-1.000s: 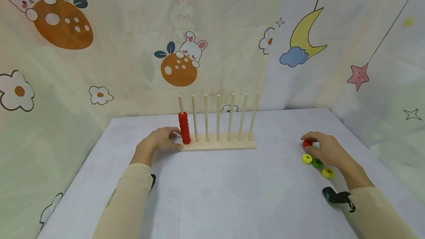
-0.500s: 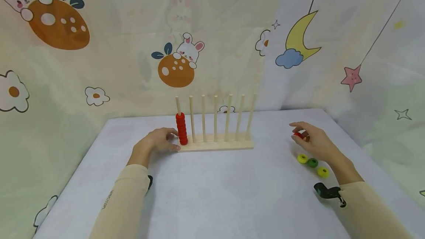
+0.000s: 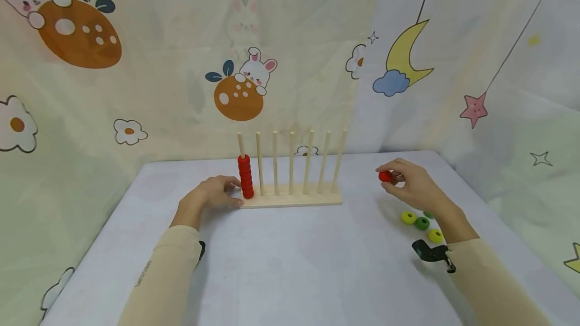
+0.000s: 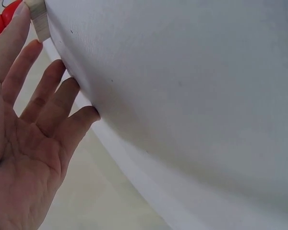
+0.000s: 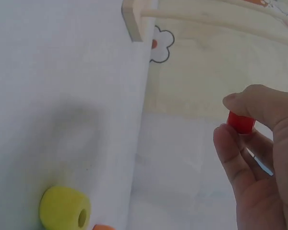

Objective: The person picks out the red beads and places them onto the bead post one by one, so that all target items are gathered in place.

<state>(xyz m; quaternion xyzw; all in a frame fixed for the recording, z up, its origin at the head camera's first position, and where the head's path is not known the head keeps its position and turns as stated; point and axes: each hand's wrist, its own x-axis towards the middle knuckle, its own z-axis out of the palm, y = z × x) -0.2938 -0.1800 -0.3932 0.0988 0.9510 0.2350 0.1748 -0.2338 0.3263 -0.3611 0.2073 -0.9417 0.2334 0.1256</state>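
Note:
A wooden peg rack (image 3: 290, 198) with several upright pegs stands at the back of the table. Red beads (image 3: 245, 177) are stacked on its leftmost peg. My left hand (image 3: 212, 195) holds the left end of the base, thumb at the near corner and a finger at the far one. That wooden end (image 4: 40, 24) shows at the top of the left wrist view. Raised to the right of the rack, my right hand (image 3: 414, 185) pinches a loose red bead (image 3: 385, 176) between thumb and fingertips. The same red bead (image 5: 241, 123) is partly covered by the thumb in the right wrist view.
Below the right hand lie a yellow bead (image 3: 408, 218), a green bead (image 3: 422, 223) and another yellow bead (image 3: 435, 236). More green (image 3: 428, 214) peeks out behind the wrist. An orange edge (image 5: 104, 227) shows in the right wrist view. A patterned cloth (image 3: 308, 64) hangs behind.
My right hand has lifted the red bead off the table and carried it left toward the rack. The left hand stays at the base. The view has shifted slightly.

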